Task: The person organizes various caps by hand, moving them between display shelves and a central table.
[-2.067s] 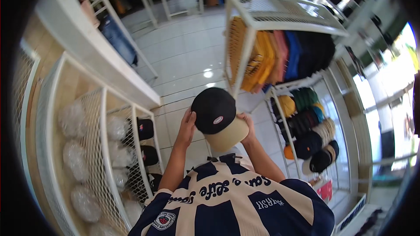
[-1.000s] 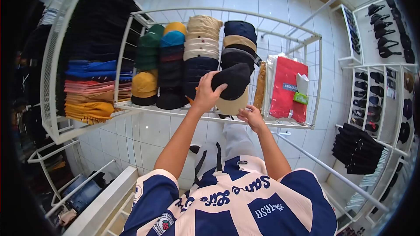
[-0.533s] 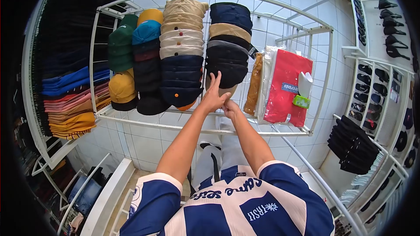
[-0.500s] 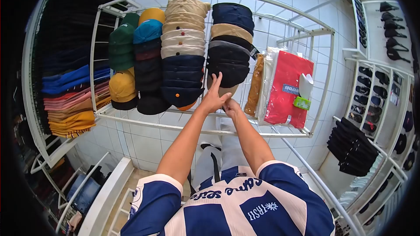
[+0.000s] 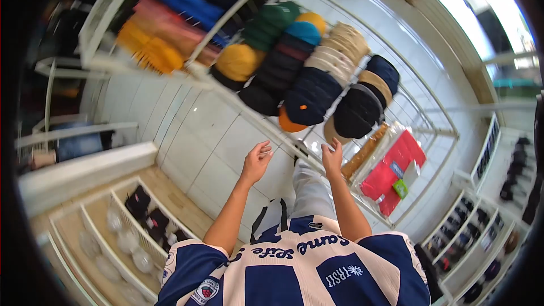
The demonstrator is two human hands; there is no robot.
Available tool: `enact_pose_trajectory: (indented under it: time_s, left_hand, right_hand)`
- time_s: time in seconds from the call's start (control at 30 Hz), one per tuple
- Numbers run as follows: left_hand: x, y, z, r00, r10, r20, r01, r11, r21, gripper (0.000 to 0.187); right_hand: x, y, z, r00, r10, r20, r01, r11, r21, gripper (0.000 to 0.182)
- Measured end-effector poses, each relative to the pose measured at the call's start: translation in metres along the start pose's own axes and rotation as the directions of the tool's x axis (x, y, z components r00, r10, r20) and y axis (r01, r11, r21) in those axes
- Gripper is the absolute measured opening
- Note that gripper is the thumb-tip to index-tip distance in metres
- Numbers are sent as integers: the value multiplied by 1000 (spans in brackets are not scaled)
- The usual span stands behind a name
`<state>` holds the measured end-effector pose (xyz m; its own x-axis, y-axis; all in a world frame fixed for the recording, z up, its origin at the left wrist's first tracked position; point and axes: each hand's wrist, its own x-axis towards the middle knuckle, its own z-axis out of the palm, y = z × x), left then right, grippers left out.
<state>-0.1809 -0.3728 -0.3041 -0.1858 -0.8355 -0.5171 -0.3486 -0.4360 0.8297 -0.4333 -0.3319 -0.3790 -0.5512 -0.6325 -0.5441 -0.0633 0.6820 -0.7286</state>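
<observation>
My left hand [image 5: 257,162] hangs in the air in front of the white wire rack [image 5: 255,112], holding nothing, its fingers loosely bent. My right hand [image 5: 332,157] is raised just below the nearest stack of black caps [image 5: 358,111], fingers apart and nothing in them. Beside that stack is a row of beige and navy caps [image 5: 311,93] with an orange brim at its near end. Further left come dark caps [image 5: 280,68] and a yellow cap [image 5: 237,62] with a black brim. A red packaged garment [image 5: 391,164] lies to the right of my right hand.
A bright green item [image 5: 400,188] rests on the red package. Folded yellow clothes [image 5: 148,45] fill a shelf at the upper left. A divided white bin [image 5: 107,232] stands lower left, and shelves of dark goods [image 5: 464,232] line the right.
Both hands have drawn back from the black cap stack and moved apart, the left hand going left. My view has turned, so the rack now appears tilted.
</observation>
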Motion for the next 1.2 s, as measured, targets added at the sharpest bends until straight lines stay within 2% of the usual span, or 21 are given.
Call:
enact_pose_trajectory:
  time_s: [0.03,0.07,0.1,0.17,0.23,0.3,0.33,0.4,0.5,0.57,0.6,0.67,0.7,0.77,0.8,0.87,0.9,0.97,1.13,1.2]
  left_hand:
    - [-23,-14,-16,995,-47,-85,37,993,-116,43]
    - [-49,-30,-28,980,-105,-169,63,969,-239,41]
    - [-72,-45,-36,961,-128,-246,58,960,-274,41]
    - [-122,-77,-48,895,-144,-422,-4,944,-331,39]
    - [-174,-116,-53,825,-189,-532,-17,933,-359,37]
    - [-236,-139,-53,736,-271,-620,35,930,-366,38]
    - [-267,-157,-50,662,-326,-675,39,915,-402,38]
    - [-314,-190,-43,592,-371,-715,51,903,-426,39]
    - [-384,-244,-24,449,-478,-755,23,850,-525,38]
    - [-429,-266,-15,346,-599,-722,23,775,-632,36]
    - [-450,-288,-6,329,-617,-714,21,761,-648,36]
    - [-485,-338,19,185,-635,-750,-94,748,-657,41]
    - [-501,-344,26,180,-653,-736,-92,734,-673,41]
    - [-526,-347,27,74,-818,-570,-280,531,-799,42]
    - [-538,-350,25,93,-883,-460,-368,399,-840,49]
    - [-551,-364,29,78,-931,-356,-573,251,-780,46]
    - [-557,-374,31,74,-933,-353,-580,248,-776,46]
    - [-566,-394,38,77,-951,-300,-800,121,-588,44]
    - [-578,-413,36,28,-965,-262,-830,124,-545,42]
    - [-578,-420,32,21,-961,-277,-835,135,-533,44]
  right_hand:
    - [-17,-6,11,998,-37,56,38,999,-23,56]
    - [-35,-8,22,975,-165,149,165,986,14,48]
    - [-53,-11,35,925,-288,248,280,958,68,40]
    - [-92,-15,59,821,-329,467,371,929,2,36]
    - [-140,-12,89,663,-301,685,455,889,-49,30]
    - [-199,-6,115,527,-223,820,496,864,-83,29]
    - [-223,6,129,451,-173,875,516,851,-98,30]
    - [-267,35,157,307,-49,950,573,807,-144,32]
    - [-337,84,189,158,29,987,641,757,-124,31]
    - [-384,122,205,39,71,997,675,733,-79,32]
    - [-404,146,214,-17,106,994,694,717,-65,32]
    - [-450,183,223,-85,158,984,714,698,-50,30]
    - [-470,201,226,-132,167,977,710,704,-24,30]
    - [-506,235,230,-177,233,956,674,736,-54,30]
    - [-523,248,228,-175,252,952,682,728,-67,30]
    - [-558,265,234,-181,478,860,525,786,-326,33]
    - [-573,274,238,-186,482,856,533,782,-324,33]
    - [-596,293,244,-217,571,792,475,770,-426,34]
    - [-638,350,259,-142,501,853,590,735,-334,33]
    - [-650,370,267,-44,474,880,651,681,-334,28]
